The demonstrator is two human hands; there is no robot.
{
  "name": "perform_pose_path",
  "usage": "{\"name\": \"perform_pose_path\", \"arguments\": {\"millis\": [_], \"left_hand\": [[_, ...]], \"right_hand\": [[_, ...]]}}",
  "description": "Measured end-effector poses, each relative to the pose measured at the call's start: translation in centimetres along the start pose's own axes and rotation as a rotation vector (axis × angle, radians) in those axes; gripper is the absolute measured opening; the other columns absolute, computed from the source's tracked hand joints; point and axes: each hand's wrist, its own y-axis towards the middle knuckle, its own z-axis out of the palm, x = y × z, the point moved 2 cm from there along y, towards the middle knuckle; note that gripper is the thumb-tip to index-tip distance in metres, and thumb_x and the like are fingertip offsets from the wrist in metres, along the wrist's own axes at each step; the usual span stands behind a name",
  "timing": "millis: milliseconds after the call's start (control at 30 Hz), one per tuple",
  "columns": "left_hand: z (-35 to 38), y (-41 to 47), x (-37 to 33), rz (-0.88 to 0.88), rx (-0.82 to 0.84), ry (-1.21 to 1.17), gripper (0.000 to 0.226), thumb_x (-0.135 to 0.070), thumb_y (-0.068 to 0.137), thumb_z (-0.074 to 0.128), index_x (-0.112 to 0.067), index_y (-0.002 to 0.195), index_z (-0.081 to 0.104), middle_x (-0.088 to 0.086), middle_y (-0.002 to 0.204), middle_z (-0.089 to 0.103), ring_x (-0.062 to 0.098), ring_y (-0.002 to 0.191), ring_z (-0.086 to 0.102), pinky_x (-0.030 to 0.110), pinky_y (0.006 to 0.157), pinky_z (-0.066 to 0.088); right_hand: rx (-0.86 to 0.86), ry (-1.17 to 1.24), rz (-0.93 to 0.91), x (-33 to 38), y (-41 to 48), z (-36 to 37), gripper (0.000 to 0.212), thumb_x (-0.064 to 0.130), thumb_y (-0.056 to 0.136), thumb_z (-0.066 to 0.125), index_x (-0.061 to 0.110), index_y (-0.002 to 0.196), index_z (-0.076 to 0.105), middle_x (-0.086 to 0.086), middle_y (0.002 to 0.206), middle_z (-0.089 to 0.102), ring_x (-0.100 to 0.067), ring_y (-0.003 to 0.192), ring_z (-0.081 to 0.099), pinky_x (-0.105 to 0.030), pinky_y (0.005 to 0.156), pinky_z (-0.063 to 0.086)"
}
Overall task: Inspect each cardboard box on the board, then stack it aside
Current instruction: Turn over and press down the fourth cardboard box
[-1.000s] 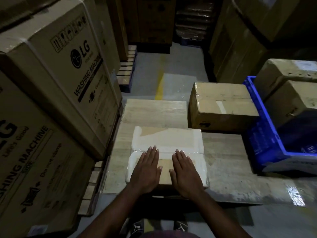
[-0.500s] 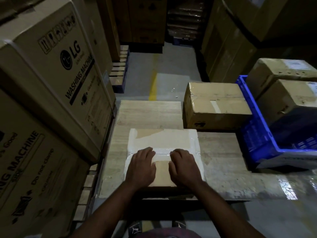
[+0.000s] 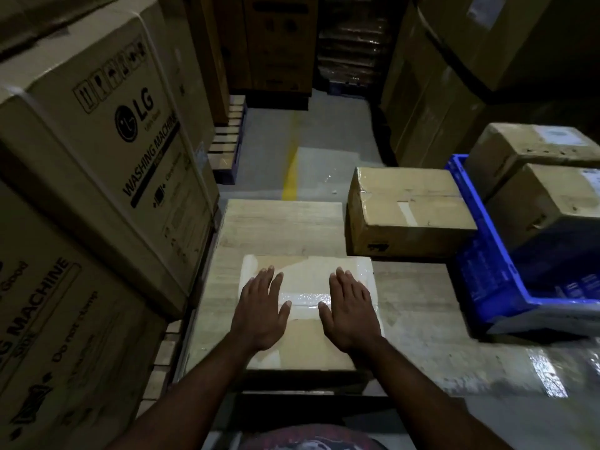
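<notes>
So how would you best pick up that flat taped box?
Probably by its left and right side walls, one hand from each side. The box lies flat and low on the board, its top looks slick with tape, and both sides look free. The left hand and right hand lie flat on top.

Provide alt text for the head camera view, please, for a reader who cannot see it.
The left hand and right hand lie flat on a taped cardboard box on a wooden board. A second box sits beyond, right, beside a blue crate; washing-machine cartons stand left.
</notes>
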Motion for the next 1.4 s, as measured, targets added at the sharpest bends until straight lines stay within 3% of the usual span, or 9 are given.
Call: {"name": "perform_pose_path", "arguments": {"millis": [133,300,367,600,733,833,1033,1167,1400], "left_hand": [[-1.2,2.3,0.0,-0.019,-0.060,0.024,0.060,-0.051,0.096,0.029,-0.017,0.144,0.040,0.010,0.149,0.039,0.029,0.133,0.036,0.044,0.111,0.030],[-0.4,5.4,2.1,-0.052,0.005,0.018,0.071,-0.053,0.099,0.024,-0.015,0.159,0.015,0.012,0.166,0.010,0.030,0.152,0.009,0.047,0.124,0.009],[-0.1,5.8,2.5,-0.033,0.007,0.023,0.072,-0.054,0.099,0.022,-0.015,0.159,0.016,0.012,0.166,0.012,0.029,0.153,0.008,0.047,0.124,0.008],[-0.3,5.6,2.3,-0.043,-0.015,0.071,0.070,-0.054,0.097,0.026,-0.016,0.156,0.026,0.011,0.162,0.027,0.029,0.151,0.019,0.049,0.123,0.011],[-0.7,4.6,2.0,-0.152,-0.065,0.033,0.065,-0.053,0.097,0.032,-0.023,0.155,0.030,0.006,0.161,0.029,0.024,0.151,0.020,0.051,0.121,0.016],[-0.7,2.9,2.5,-0.348,-0.105,-0.109,0.069,-0.049,0.096,0.043,-0.015,0.155,0.028,0.008,0.163,0.025,0.026,0.149,0.022,0.049,0.115,0.029],[-1.2,0.9,3.4,-0.680,-0.082,-0.418,0.083,-0.046,0.099,0.049,-0.004,0.157,0.008,0.017,0.161,0.025,0.040,0.129,0.050,0.045,0.095,0.047],[-1.8,0.0,3.9,-0.944,-0.090,-0.663,0.062,-0.043,0.099,0.051,0.003,0.140,0.043,0.027,0.132,0.057,0.044,0.115,0.058,0.042,0.089,0.049],[-3.7,-1.2,2.7,-0.934,-0.175,-0.941,0.054,-0.050,0.097,0.052,-0.006,0.127,0.054,0.018,0.121,0.063,0.035,0.104,0.061,0.041,0.088,0.051]], "right_hand": [[-0.080,-0.021,-0.050,-0.7,2.1,-2.0,0.062,0.056,0.100,0.032,0.016,0.146,0.035,-0.010,0.150,0.039,-0.032,0.133,0.039,-0.044,0.109,0.030],[-0.007,-0.022,-0.012,-2.2,5.4,-2.4,0.067,0.050,0.104,0.021,0.015,0.161,0.013,-0.005,0.169,0.004,-0.022,0.155,0.001,-0.043,0.124,0.003],[0.024,-0.057,-0.012,-2.7,5.8,-1.7,0.067,0.051,0.104,0.015,0.017,0.162,0.006,-0.001,0.169,-0.002,-0.018,0.155,-0.008,-0.042,0.125,-0.004],[0.023,-0.100,-0.020,-3.0,6.1,-1.1,0.070,0.053,0.101,0.010,0.018,0.161,0.009,-0.001,0.170,0.003,-0.018,0.155,-0.007,-0.046,0.125,-0.001],[-0.107,0.205,-0.007,-3.0,5.1,-2.9,0.069,0.041,0.101,0.044,0.015,0.159,0.018,-0.004,0.164,0.026,-0.020,0.151,0.019,-0.041,0.124,0.012],[-0.205,0.488,0.232,-4.4,3.3,-3.4,0.072,0.031,0.098,0.054,0.014,0.158,0.018,-0.008,0.159,0.033,-0.026,0.146,0.030,-0.042,0.118,0.027],[-0.022,0.933,0.699,-6.0,-0.3,-2.0,0.063,0.040,0.101,0.052,0.016,0.155,0.032,-0.012,0.151,0.049,-0.033,0.133,0.051,-0.045,0.107,0.044],[0.014,0.935,0.590,-4.3,-1.6,-1.9,0.039,0.045,0.102,0.041,0.018,0.100,0.069,-0.006,0.099,0.073,-0.026,0.096,0.067,-0.048,0.089,0.055],[-0.072,0.896,0.508,-4.5,-2.5,-4.2,0.036,0.047,0.102,0.050,0.018,0.096,0.070,-0.002,0.092,0.072,-0.023,0.091,0.068,-0.033,0.073,0.052]]}}
